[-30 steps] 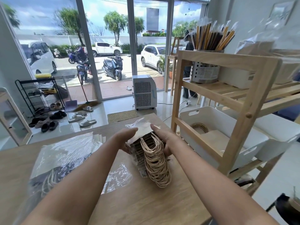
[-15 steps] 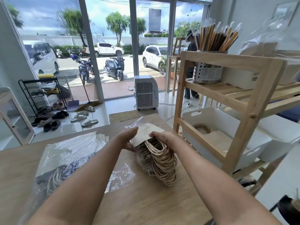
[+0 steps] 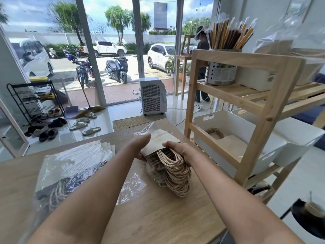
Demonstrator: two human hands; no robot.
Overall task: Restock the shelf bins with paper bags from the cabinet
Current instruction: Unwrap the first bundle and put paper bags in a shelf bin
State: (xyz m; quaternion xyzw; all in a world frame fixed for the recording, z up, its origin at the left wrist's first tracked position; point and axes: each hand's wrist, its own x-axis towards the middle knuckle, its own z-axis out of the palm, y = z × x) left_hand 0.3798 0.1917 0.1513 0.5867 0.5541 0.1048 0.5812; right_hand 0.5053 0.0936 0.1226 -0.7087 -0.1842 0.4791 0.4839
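Head view: the stack of paper bags [image 3: 159,152] is held on edge on the wooden table [image 3: 158,213], gripped by the curled fingers of the right hand [image 3: 177,149] and steadied by the left hand [image 3: 140,147], whose fingers are hidden behind the stack, so their state cannot be told. Compared with a second earlier, the stack has been drawn slightly towards the white shelf bin [image 3: 235,136], its twine handles [image 3: 177,175] trailing, with the plastic wrapper [image 3: 131,187] left flat on the table. It is judged that unwrapping is finished and transfer into the partly stocked bin remains.
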